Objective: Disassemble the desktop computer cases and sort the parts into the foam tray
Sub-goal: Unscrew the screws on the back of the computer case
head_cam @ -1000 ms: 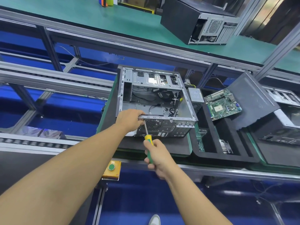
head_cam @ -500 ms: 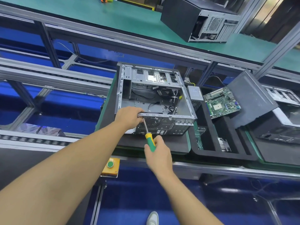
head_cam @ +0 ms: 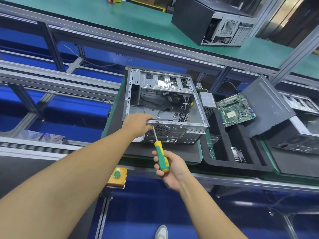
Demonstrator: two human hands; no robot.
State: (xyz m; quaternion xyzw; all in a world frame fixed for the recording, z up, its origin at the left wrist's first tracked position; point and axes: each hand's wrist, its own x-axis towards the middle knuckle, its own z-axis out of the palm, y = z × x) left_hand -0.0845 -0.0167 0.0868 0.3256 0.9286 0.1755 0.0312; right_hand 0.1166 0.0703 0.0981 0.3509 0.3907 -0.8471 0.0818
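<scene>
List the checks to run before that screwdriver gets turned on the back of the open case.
1. Left hand steadying the computer case: grips its near top edge. Ok.
2. Right hand on the screwdriver: wrapped round the green and yellow handle. Ok.
3. Screwdriver tip seated in a screw: the tip ends at the left hand's fingers and the contact is not visible. Cannot tell.
4. Case resting flat: lies on its side, open face up, on the dark pad. Ok.
5. Foam tray ready for parts: directly right of the case, with the motherboard resting at its far end. Ok.
6. Cables inside the case unplugged: cannot tell.
</scene>
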